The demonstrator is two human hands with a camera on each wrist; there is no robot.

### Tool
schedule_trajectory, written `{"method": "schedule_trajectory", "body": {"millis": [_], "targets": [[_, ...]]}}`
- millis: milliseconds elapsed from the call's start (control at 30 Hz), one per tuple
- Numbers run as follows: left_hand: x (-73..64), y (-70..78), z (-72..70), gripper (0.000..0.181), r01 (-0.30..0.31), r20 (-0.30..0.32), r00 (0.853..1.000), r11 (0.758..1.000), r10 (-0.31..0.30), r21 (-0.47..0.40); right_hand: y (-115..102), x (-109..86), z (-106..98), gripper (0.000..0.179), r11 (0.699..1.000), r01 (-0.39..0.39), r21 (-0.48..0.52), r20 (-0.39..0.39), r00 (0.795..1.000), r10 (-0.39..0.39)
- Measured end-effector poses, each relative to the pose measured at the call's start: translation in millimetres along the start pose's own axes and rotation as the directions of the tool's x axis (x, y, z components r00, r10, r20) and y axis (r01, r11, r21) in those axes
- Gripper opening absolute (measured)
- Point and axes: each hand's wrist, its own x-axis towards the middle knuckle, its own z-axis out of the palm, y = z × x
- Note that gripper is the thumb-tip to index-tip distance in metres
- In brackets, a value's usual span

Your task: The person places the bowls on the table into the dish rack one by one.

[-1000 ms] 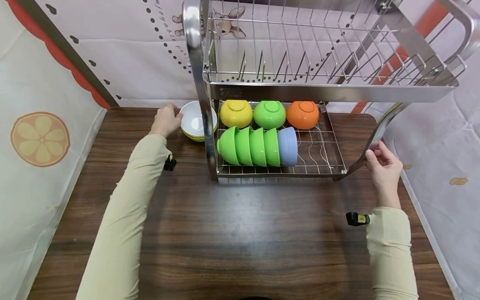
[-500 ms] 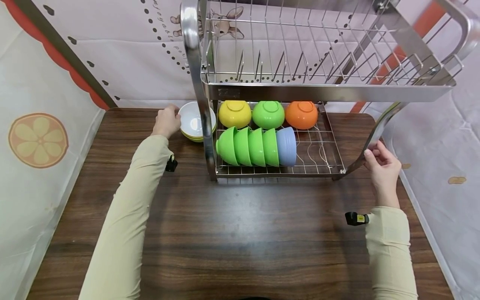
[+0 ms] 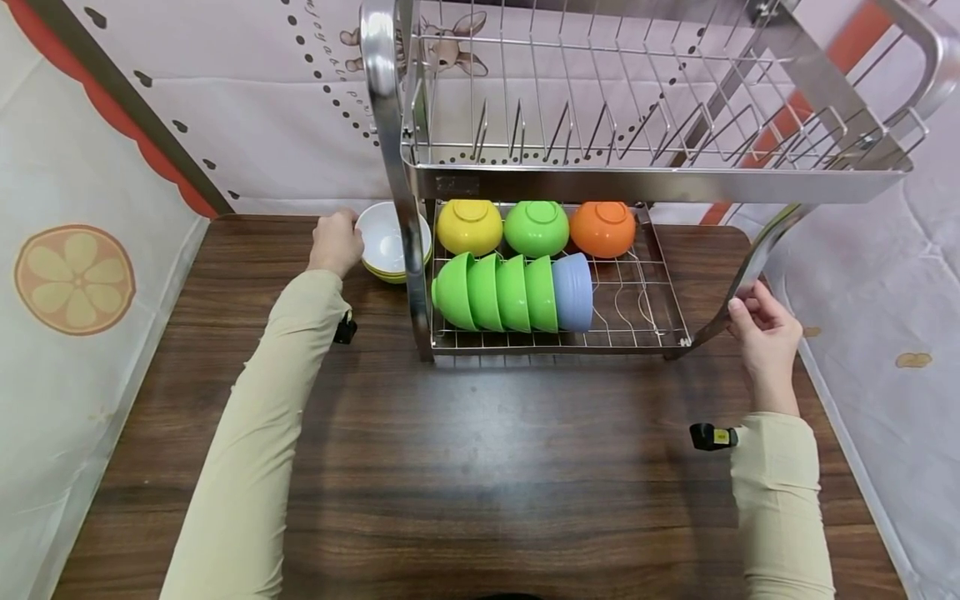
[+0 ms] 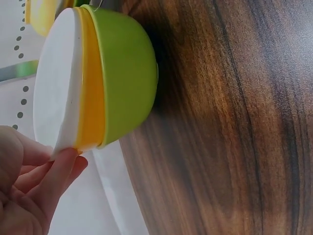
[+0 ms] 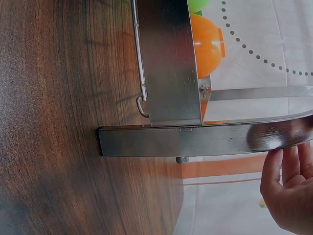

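At the back left, a white bowl sits in a yellow bowl and a green bowl, stacked beside the dish rack. My left hand pinches the near-left rim of this stack, thumb against the white bowl and fingers by the yellow edge; how many rims it takes in I cannot tell. On the other side, my right hand holds the curved right leg of the metal dish rack, fingertips at its edge. Part of the white bowl is hidden behind the rack's left leg.
On the lower rack shelf, several green bowls and blue bowls lie nested on their sides. Behind them, a yellow bowl, a green bowl and an orange bowl lean bottom-forward. The upper shelf has wire dividers.
The head view has shifted slightly. My left hand has turned and moved a little nearer the bowl stack. My right hand stays on the rack leg.
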Motion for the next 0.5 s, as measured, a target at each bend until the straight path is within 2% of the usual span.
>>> {"method": "schedule_trajectory", "body": {"millis": [300,500], "targets": [[-0.5,6.6,-2.0,0.029,-0.064,-0.096,0.993,0.998,0.065,0.015,-1.2,-0.4,0.9,0.031,1.000,0.003,0.005,-0.001,1.000,-0.003],[-1.5,9.8,-9.1,0.029,-0.082,-0.102,0.991,0.996,0.085,0.032,-1.2,-0.5,0.9,0.030,1.000,-0.004,-0.002,0.004,1.000,0.004]]}}
